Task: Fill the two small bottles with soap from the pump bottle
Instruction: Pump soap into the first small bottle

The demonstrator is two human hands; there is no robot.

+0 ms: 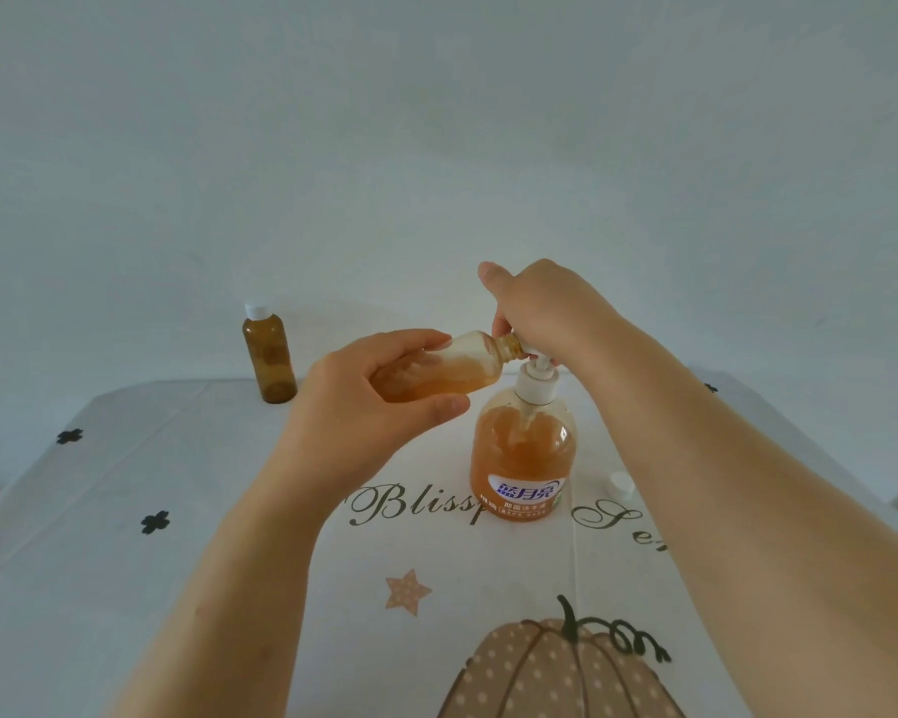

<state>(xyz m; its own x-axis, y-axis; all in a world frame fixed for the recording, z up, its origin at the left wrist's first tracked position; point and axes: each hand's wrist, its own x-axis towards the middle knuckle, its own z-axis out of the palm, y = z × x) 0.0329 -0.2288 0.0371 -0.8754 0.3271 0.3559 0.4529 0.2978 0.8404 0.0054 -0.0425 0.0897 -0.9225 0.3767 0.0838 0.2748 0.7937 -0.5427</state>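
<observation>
Nearest, on the tablecloth point(177, 484) printed with a pumpkin, the pump bottle point(522, 453) stands upright with soap well up its body. A loose white cap point(620, 484) lies on the cloth near its right side.

Above and just left of the pump top, the left hand point(379, 401) grips a small bottle point(452, 367), fingers and thumb curled round its base end. It is held in the air, nearly on its side. Its long axis runs left to right, with the base in the hand and the open neck pointing right to meet the pump's spout. Soap pools along its lower side; I judge it roughly half full.

The right hand point(535, 313) sits on the pump top with its fingers curled down around it. It hides the spout's tip, so I cannot tell whether the tip is inside the neck. The next press depends on that line-up of neck against spout, just right of the left hand.

Farthest, at the table's back left and well apart, a second small bottle point(269, 360) stands upright and capped. Whether it is full I cannot tell
</observation>
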